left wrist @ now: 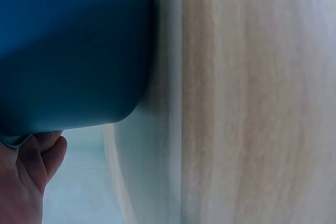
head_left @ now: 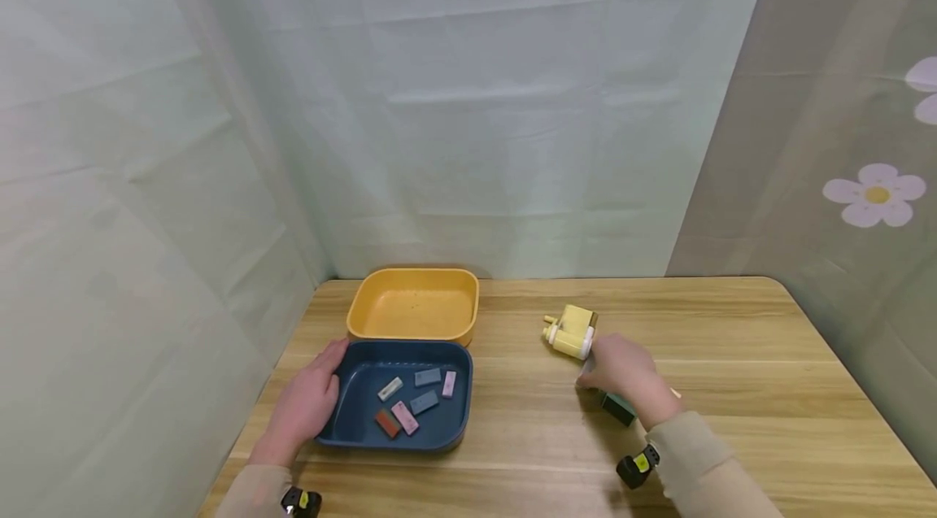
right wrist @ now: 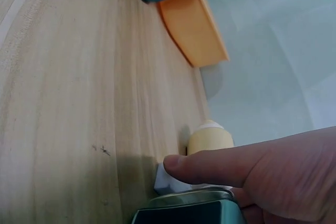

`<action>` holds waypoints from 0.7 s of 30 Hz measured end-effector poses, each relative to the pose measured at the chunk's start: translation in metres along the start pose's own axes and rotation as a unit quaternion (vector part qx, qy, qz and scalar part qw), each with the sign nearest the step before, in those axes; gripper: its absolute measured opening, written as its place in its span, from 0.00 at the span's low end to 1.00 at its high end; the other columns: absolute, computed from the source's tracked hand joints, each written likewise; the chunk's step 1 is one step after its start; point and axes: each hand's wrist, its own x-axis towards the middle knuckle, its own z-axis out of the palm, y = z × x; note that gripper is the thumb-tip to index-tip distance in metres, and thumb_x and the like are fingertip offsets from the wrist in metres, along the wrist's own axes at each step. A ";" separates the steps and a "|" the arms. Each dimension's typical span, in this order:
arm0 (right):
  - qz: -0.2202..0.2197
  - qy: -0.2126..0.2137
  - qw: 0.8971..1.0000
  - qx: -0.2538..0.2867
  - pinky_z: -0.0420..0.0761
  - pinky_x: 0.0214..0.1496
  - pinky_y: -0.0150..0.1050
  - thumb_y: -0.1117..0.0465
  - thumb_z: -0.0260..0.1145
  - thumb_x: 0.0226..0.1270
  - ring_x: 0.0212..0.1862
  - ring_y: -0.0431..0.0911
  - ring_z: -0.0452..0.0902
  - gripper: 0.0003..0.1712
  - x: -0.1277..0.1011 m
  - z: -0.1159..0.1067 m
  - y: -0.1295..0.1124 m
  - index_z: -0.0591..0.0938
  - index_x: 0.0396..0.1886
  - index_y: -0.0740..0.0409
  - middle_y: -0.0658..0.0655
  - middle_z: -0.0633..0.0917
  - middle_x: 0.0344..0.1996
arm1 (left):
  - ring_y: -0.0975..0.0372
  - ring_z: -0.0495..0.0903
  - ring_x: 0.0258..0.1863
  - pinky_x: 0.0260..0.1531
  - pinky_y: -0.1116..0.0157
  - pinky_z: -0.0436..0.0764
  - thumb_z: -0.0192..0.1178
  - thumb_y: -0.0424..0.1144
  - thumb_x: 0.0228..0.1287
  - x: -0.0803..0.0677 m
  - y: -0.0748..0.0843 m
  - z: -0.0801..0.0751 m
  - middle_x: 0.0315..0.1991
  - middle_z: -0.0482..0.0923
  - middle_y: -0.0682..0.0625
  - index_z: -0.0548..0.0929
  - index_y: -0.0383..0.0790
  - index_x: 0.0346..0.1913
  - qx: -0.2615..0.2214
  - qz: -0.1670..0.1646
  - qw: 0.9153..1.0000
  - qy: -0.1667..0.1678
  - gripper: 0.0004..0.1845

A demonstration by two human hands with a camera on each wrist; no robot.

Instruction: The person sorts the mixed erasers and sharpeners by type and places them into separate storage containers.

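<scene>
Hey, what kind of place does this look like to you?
Probably a small screened-off tabletop workspace, perhaps for filming hand work: pale hanging sheets stand behind a wood-grain table, a flower-print sheet lines the right side.

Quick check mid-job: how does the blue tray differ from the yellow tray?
Contents: the blue tray holds six small blocks; none show in the yellow tray.
Place: the blue tray sits nearer the person, the yellow tray behind it, by the table's far edge.
Colour: the blue tray is dark navy, the yellow tray orange-yellow.
Shared: both are upright with rounded corners.
</scene>
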 end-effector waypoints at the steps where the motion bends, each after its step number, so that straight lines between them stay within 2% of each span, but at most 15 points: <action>1: 0.002 0.002 1.000 -0.002 0.80 0.31 0.47 0.50 0.86 0.54 0.28 0.48 0.74 0.23 0.000 0.000 -0.001 0.80 0.28 0.56 0.52 0.80 0.27 | 0.36 0.66 0.77 0.73 0.37 0.68 0.49 0.29 0.79 0.000 0.000 0.000 0.78 0.67 0.31 0.65 0.28 0.80 -0.001 0.001 1.000 0.001 0.30; 11: 0.016 0.014 1.000 -0.006 0.83 0.32 0.50 0.51 0.87 0.52 0.30 0.49 0.74 0.23 0.001 0.004 -0.003 0.80 0.26 0.57 0.54 0.80 0.28 | 0.37 0.66 0.77 0.73 0.37 0.68 0.50 0.28 0.78 -0.001 0.002 -0.001 0.77 0.67 0.31 0.66 0.28 0.80 -0.006 0.005 1.000 0.006 0.30; 21: 0.017 0.026 0.999 -0.030 0.83 0.32 0.51 0.51 0.87 0.51 0.32 0.49 0.76 0.23 0.003 0.005 -0.003 0.84 0.31 0.61 0.58 0.82 0.31 | 0.36 0.65 0.77 0.74 0.37 0.67 0.48 0.30 0.79 0.001 0.003 -0.002 0.78 0.66 0.30 0.65 0.27 0.81 -0.006 -0.006 1.000 -0.005 0.30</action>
